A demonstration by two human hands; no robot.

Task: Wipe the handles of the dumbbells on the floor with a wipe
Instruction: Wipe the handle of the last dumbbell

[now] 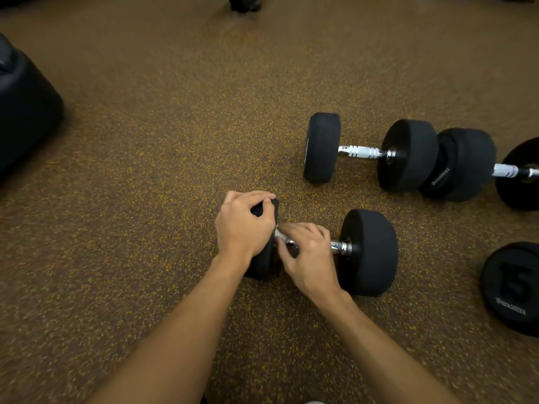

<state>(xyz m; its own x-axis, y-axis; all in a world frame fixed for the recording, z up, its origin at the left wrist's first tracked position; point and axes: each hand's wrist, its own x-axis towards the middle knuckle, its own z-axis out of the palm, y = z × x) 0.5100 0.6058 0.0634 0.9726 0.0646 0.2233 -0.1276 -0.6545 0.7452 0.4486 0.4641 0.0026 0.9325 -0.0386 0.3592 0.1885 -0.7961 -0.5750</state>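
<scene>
A black dumbbell (369,252) with a chrome handle lies on the speckled floor right in front of me. My left hand (243,225) grips the top of its left head. My right hand (306,255) is curled round the handle near that head, and a small pale bit of wipe (278,233) shows at my fingertips. Most of the handle is hidden under my right hand; only a short chrome stretch shows by the right head.
Two more black dumbbells lie end to end further back on the right, one (364,151) nearer, another (507,170) at the edge. A dumbbell head marked 15 (513,287) lies at the right. A large black object (23,112) sits at the left.
</scene>
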